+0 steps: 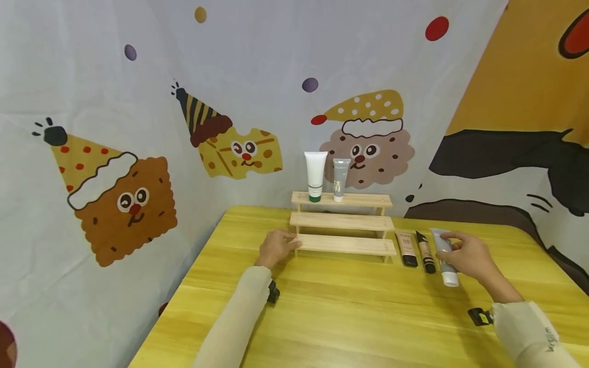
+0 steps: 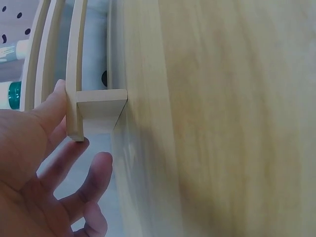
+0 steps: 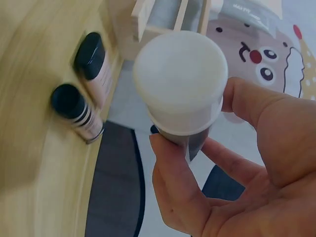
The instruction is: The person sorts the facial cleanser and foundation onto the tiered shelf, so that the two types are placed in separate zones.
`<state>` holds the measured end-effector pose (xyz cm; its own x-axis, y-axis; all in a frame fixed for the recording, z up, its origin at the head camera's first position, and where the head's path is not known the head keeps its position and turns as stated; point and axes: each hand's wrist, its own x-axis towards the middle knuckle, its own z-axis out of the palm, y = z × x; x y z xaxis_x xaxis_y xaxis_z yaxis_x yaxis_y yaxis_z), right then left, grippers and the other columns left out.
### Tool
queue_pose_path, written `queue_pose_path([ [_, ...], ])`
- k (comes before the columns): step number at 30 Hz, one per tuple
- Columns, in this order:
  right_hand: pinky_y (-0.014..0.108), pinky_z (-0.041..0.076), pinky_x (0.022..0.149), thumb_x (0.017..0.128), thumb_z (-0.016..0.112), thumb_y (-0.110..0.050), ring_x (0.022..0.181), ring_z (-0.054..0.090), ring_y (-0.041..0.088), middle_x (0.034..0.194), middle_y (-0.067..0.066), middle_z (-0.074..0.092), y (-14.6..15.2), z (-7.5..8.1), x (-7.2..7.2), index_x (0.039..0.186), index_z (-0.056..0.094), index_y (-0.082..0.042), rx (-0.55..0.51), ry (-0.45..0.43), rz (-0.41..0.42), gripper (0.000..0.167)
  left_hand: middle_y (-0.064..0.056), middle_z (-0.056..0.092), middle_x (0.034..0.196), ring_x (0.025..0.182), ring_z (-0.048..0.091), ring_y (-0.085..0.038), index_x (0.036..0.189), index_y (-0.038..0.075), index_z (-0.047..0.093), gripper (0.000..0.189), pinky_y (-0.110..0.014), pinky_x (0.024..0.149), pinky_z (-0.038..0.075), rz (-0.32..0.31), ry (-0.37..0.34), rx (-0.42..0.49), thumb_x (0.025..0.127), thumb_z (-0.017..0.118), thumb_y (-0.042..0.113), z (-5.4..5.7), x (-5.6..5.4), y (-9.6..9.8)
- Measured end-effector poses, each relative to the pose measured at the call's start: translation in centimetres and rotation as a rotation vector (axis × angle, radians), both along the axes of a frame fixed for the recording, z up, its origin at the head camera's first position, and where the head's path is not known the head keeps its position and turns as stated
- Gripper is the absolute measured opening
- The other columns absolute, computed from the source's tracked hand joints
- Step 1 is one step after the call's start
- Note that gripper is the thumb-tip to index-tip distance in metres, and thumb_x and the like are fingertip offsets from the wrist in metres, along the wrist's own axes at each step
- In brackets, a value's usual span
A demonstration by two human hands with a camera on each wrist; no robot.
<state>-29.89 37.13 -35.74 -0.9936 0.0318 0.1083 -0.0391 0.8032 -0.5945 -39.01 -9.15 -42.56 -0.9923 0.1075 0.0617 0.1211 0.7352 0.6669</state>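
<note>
Holding a grey tube between thumb and fingers, the right hand is at the right of the head view; the tube's white cap points toward the bottom of the frame, and whether it touches the worktop I cannot tell. Just left of it lie a slim black-capped tube and a pink tube with a black cap, side by side and slightly apart. Near the centre, the left hand pinches the left end of the lowest tier of a three-tier wooden stand, its thumb and index finger on the plank, the other fingers loosely bent in the left wrist view. On the top tier, above centre, a white tube stands upright on its green cap, beside a smaller silver-grey tube on a white cap. A cartoon-printed cloth fills the upper frame.
</note>
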Motion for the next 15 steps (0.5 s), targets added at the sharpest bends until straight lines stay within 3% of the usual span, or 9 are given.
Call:
queue_pose_path([
  [7,0.035,0.055,0.054,0.088,0.076,-0.025,0.069,0.066,0.023,0.106,0.038,0.059,-1.8,0.2,-0.8,0.134,0.049,0.013,-0.021,0.021,0.03,0.065,-0.001,0.062,0.135,0.129,0.053,-0.03,0.122,0.023,0.073,0.038,-0.061,0.097,0.044,0.004,-0.005,0.002,0.09,0.071,0.045,0.0,-0.2,0.0],
  [15,0.035,0.055,0.054,0.088,0.075,-0.019,0.072,0.064,0.025,0.108,0.038,0.057,-3.8,0.7,-1.9,0.135,0.05,0.012,-0.036,0.047,0.062,0.062,-0.001,0.062,0.135,0.129,0.053,-0.03,0.121,0.023,0.074,0.038,-0.06,0.097,0.045,0.015,-0.001,0.0,0.089,0.072,0.044,0.1,-0.1,-0.1],
])
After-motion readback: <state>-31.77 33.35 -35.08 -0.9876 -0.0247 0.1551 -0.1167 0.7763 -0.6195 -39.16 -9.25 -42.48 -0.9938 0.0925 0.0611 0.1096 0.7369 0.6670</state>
